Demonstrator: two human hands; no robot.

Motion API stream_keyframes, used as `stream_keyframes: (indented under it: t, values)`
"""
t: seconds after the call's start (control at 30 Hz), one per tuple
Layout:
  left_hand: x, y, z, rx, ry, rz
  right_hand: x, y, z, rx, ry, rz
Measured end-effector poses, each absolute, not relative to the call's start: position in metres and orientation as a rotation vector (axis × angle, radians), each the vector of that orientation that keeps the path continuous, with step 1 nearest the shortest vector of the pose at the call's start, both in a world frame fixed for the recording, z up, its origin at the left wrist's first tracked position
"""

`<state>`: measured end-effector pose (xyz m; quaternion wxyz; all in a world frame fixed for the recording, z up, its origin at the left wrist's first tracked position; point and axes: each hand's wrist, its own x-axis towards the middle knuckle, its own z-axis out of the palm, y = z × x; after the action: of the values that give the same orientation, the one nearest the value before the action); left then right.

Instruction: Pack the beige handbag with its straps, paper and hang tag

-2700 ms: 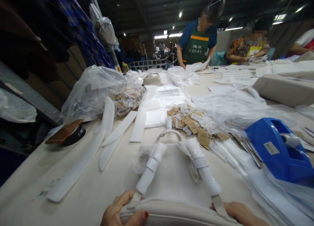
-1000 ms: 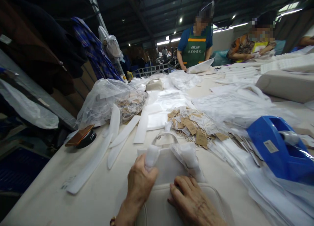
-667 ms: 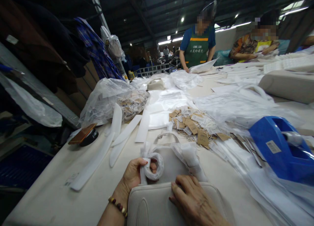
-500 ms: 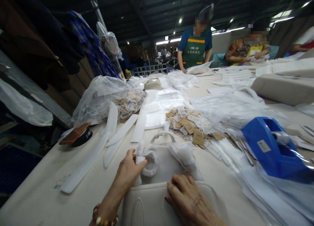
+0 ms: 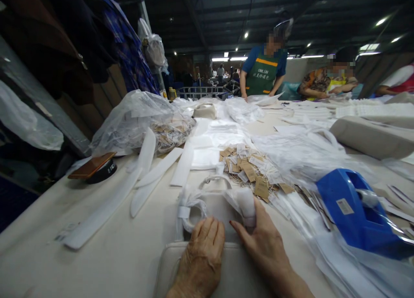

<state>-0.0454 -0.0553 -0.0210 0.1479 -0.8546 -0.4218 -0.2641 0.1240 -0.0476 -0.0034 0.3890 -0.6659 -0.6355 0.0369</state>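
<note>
A pale beige bag (image 5: 241, 270) lies in front of me, with whitish plastic-wrapped parts at its far side. My left hand (image 5: 202, 255) rests over its edge, back up and fingers side by side, touching a ring-shaped wrapped strap (image 5: 198, 209); its thumb is hidden. Around a white padded bundle (image 5: 246, 203) at the bag's right side, my right hand (image 5: 268, 244) has its thumb on the left and its fingers on the right. Beyond them stands a thin curved handle (image 5: 216, 177).
A blue tape dispenser (image 5: 352, 211) stands right. Brown tags (image 5: 249, 170) lie ahead, near clear plastic (image 5: 300, 151). White foam strips (image 5: 110, 211) and a brown-and-black item (image 5: 97, 168) lie left. Across the table stands a person in a green apron (image 5: 263, 76); another sits farther right.
My left hand has let go of the wrapped strap's left end and moved right onto the bag's edge. My right hand has moved from the bag's edge to the padded bundle. The view has shifted slightly.
</note>
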Motion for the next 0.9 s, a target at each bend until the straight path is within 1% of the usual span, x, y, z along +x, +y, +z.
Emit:
stream_keyframes:
  t: [0.1,0.2,0.27,0.37,0.4,0.47,0.5,0.53,0.6,0.67,0.73,0.77,0.83,0.9]
  values:
    - [-0.046,-0.054,-0.019,-2.463,-1.208,-0.802,0.129,-0.034,0.014,-1.917,-1.523,0.445]
    - [-0.045,-0.054,-0.017,-2.469,-1.213,-0.841,0.136,-0.028,0.027,-1.971,-1.424,0.587]
    - [-0.045,-0.053,-0.018,-2.471,-1.209,-0.849,0.140,-0.026,0.030,-1.822,-1.309,0.832]
    - [-0.046,-0.052,-0.020,-2.476,-1.222,-0.857,0.144,-0.021,0.027,-1.445,-1.034,1.379]
    - [-0.046,-0.052,-0.022,-2.476,-1.232,-0.862,0.145,-0.020,0.025,-1.340,-0.952,1.513]
    - [-0.047,-0.052,-0.023,-2.484,-1.255,-0.849,0.146,-0.017,0.021,-1.231,-0.894,1.646]
    - [-0.047,-0.052,-0.024,-2.489,-1.263,-0.830,0.146,-0.016,0.020,-1.214,-0.934,1.642]
    - [-0.047,-0.052,-0.024,-2.495,-1.268,-0.805,0.145,-0.015,0.018,-1.230,-1.020,1.599]
    - [-0.047,-0.053,-0.024,-2.497,-1.273,-0.780,0.145,-0.014,0.016,-1.395,-1.261,1.382]
    - [-0.046,-0.053,-0.024,-2.482,-1.274,-0.824,0.145,-0.016,0.015,-1.632,-1.477,1.018]
    - [-0.046,-0.052,-0.023,-2.471,-1.266,-0.881,0.142,-0.023,0.014,-1.780,-1.619,0.536]
    - [-0.045,-0.052,-0.023,-2.467,-1.261,-0.904,0.140,-0.030,0.013,-1.765,-1.678,0.278]
    - [-0.046,-0.052,-0.022,-2.463,-1.247,-0.937,0.132,-0.046,0.008,-1.600,-1.803,-0.184]
    - [-0.046,-0.053,-0.019,-2.464,-1.231,-0.964,0.123,-0.062,-0.004,-1.330,-1.974,-0.507]
